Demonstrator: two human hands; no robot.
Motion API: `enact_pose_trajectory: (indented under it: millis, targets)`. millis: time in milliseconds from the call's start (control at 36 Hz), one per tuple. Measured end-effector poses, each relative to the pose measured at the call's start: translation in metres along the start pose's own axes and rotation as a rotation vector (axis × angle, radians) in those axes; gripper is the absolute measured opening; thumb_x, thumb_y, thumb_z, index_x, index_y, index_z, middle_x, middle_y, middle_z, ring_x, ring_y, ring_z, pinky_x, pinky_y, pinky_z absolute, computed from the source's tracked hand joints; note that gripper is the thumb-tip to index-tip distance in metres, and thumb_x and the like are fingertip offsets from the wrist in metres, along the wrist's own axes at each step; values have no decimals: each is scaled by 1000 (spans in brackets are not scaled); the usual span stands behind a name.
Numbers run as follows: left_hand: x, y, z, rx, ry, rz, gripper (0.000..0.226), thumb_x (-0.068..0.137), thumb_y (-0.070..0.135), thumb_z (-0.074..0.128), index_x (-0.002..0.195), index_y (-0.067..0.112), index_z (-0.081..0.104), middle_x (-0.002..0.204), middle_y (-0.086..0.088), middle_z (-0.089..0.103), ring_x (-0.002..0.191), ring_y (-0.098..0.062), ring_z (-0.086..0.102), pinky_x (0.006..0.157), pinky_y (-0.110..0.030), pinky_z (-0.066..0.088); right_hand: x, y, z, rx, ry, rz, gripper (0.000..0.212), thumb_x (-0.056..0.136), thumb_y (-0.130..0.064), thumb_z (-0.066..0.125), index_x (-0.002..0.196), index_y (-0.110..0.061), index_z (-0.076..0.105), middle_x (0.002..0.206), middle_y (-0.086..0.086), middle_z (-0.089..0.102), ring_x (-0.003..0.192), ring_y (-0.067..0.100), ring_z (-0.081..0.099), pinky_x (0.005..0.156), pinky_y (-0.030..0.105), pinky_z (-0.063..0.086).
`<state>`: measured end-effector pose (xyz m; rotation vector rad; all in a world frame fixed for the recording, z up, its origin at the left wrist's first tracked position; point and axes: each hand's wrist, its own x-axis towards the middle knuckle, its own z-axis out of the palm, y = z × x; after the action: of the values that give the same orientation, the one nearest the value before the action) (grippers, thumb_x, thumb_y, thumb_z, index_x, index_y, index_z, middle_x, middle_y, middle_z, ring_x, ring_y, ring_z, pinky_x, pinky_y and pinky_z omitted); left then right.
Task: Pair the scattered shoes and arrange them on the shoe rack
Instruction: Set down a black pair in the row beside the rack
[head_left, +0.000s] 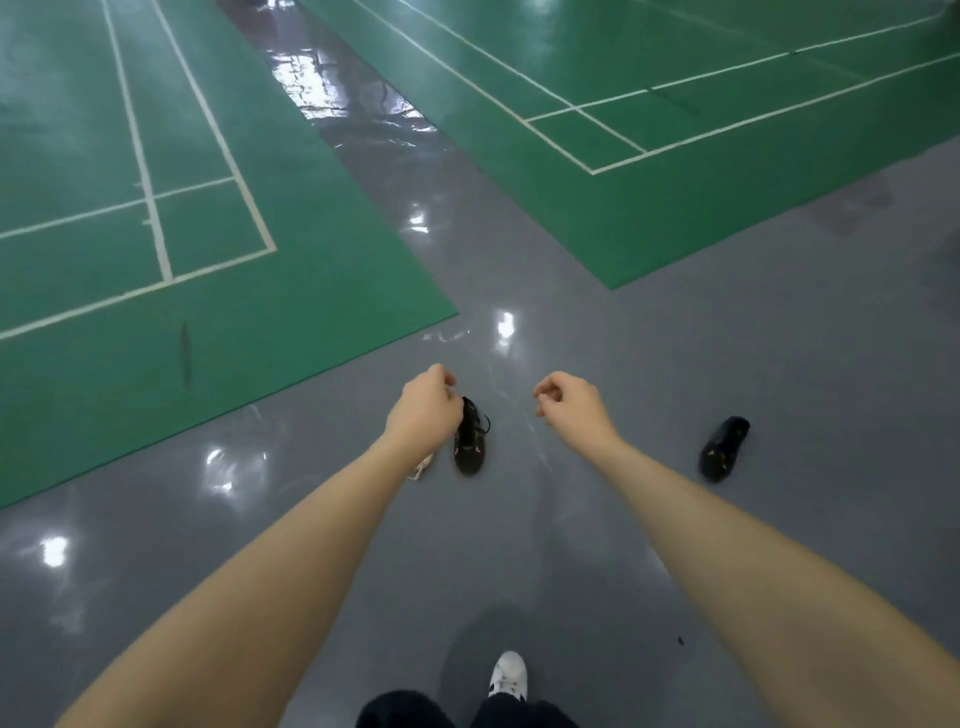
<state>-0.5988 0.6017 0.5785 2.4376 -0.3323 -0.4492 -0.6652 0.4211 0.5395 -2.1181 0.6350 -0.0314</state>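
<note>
Two glossy black shoes lie on the grey floor (675, 322): one (470, 441) beside the loosely curled, unladen left hand (423, 405), one (723, 448) far right of the equally slack right hand (569, 402).

Green court mats (130, 208) with white lines lie on a glossy grey floor (727, 364). Ceiling lights glare off it. A small dark speck (680, 640) sits near the bottom

Both forearms are bare from the near edge out to the wrists, with no sleeves, watch or jewellery in view. The left hand (423, 408) and right hand (569, 402) wear no gloves. Near the bottom edge, dark trousers (400, 709) cover the legs, and one white sneaker (509, 674) with dark markings shows beyond them.
</note>
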Motion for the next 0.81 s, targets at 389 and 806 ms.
enact_pose_trajectory:
  millis: [389, 806]
  targets:
    - [190, -21, -18, 38, -59, 0, 32, 93, 13, 39, 122, 8, 50, 118, -10, 57, 102, -25, 54, 83, -35, 47, 175, -24, 34, -63, -56, 55, 23, 88, -7, 47, 76, -25, 55, 83, 7, 66, 92, 28, 60, 81, 40, 53]
    - [390, -81, -21, 61, -282, -44, 30, 95, 17, 39, 120, 9, 52, 112, -8, 60, 88, -22, 57, 77, -35, 50, 340, -27, 125, 2, -82, 271, 17, 88, -9, 49, 80, -22, 57, 84, 4, 66, 83, 23, 60, 76, 38, 50]
